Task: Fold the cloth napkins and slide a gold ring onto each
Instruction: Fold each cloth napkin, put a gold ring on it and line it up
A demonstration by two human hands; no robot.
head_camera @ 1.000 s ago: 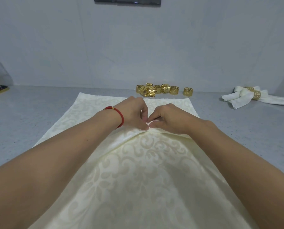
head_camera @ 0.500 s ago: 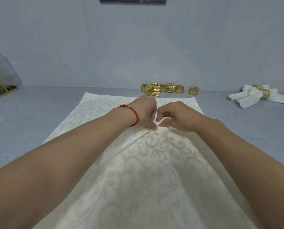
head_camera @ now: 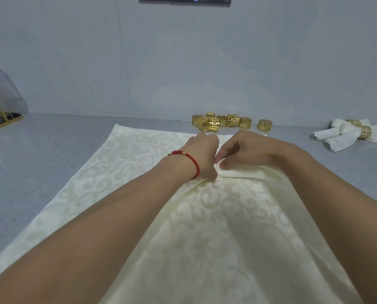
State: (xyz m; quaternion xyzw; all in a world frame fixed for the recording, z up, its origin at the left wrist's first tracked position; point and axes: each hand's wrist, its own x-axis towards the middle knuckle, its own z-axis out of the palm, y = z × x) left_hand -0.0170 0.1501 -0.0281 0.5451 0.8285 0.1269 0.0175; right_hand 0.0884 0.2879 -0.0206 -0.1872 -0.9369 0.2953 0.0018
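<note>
Together, the left hand (head_camera: pixel 201 154) and right hand (head_camera: pixel 246 150) are reaching forward, knuckles up, meeting over the cream napkin (head_camera: pixel 205 227) spread on the grey table (head_camera: pixel 40 161); fingers of both are pinching its raised fold. Beyond them, loose gold rings (head_camera: pixel 221 121) are clustering by the wall, well apart from two ringed napkins (head_camera: pixel 349 133) lying far right.

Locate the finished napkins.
Head view, far right on the counter: finished napkins lie right of the loose rings, apart from them.
</note>
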